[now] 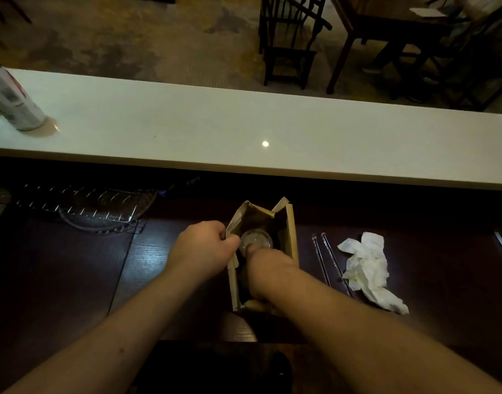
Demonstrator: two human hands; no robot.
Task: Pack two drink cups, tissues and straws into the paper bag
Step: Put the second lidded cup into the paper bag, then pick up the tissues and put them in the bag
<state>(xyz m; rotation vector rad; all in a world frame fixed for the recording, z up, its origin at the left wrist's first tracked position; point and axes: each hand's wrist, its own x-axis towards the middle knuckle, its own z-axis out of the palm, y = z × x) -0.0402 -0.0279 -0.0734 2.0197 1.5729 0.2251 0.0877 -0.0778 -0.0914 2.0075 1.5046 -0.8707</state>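
A brown paper bag (290, 237) stands open on the dark wooden table, in the middle of the head view. My left hand (203, 247) pinches the bag's left rim. My right hand (268, 268) reaches down inside the bag, fingers around a clear drink cup with a lid (257, 239). Most of that hand and whatever lies under it are hidden by the bag walls. Two clear wrapped straws (325, 258) lie side by side right of the bag. Crumpled white tissues (368, 265) rest just right of the straws.
A long white counter (244, 132) runs across beyond the table, with a white can (13, 100) at its far left. A wire rack over a glass plate (85, 206) sits at the back left. Dark chairs and a table stand on the floor beyond.
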